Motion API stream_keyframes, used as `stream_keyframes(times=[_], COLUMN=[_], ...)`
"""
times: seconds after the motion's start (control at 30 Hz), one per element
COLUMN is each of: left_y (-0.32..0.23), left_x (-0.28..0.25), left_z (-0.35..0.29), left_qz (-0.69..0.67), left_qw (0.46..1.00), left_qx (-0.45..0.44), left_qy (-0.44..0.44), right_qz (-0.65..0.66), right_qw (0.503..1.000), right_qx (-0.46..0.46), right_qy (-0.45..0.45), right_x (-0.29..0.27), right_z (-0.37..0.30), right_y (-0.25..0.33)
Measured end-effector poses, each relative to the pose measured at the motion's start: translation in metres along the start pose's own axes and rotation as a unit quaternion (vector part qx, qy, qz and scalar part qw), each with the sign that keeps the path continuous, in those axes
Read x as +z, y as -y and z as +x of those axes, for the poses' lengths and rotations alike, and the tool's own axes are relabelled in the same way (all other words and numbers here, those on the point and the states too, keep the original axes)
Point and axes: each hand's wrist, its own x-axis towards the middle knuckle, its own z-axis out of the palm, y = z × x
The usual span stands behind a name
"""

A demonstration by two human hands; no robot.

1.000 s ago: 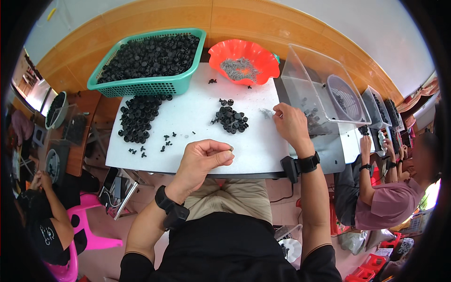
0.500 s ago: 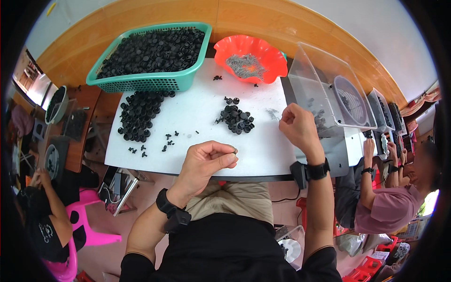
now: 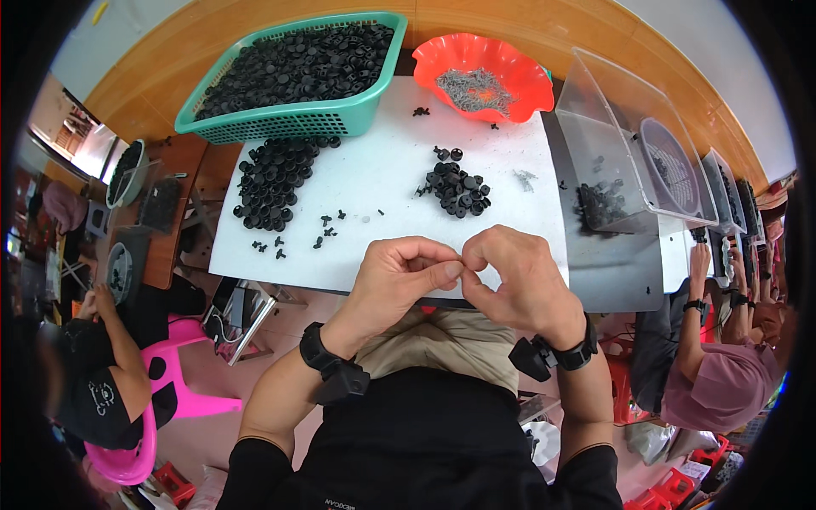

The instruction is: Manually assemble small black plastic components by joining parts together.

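A white tabletop is bounded at the near side by a dark front edge, by which the wrists are crossed over. A bare white strip is left between the left-hand heap and the middle pile, and another along the right side; the right side is bordered by a dark grey panel.

At the far left, a green basket is filled with black parts, and its near rim is overhung above the tabletop. On the grey panel a clear tub is placed, with dark pieces seen through its near end. Between these, a wavy red bowl is partly filled with thin grey pins.

The left hand and the right hand are brought together at the fingertips, above the front edge. Both are closed in a pinch; whether anything is gripped cannot be told.

A heap of black caps is spread below the basket. A smaller pile of black parts is gathered just beyond the hands. Small black clips are scattered between heap and hands.
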Motion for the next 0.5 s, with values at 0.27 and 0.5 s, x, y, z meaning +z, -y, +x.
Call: stream_keyframes(times=[0.27,0.5], left_y=[-0.002,-0.002], left_x=[-0.002,-0.006], left_z=[-0.002,-0.002], left_qz=[-0.033,-0.152], left_qw=[0.999,0.986], left_qx=[-0.028,-0.061], left_qy=[-0.005,0.003], right_qz=[0.067,0.131], right_qw=[0.997,0.985], right_qx=[-0.025,-0.035], right_qy=[-0.043,-0.105], right_x=[0.007,0.023], right_z=[-0.009,-0.015], right_y=[-0.003,-0.009])
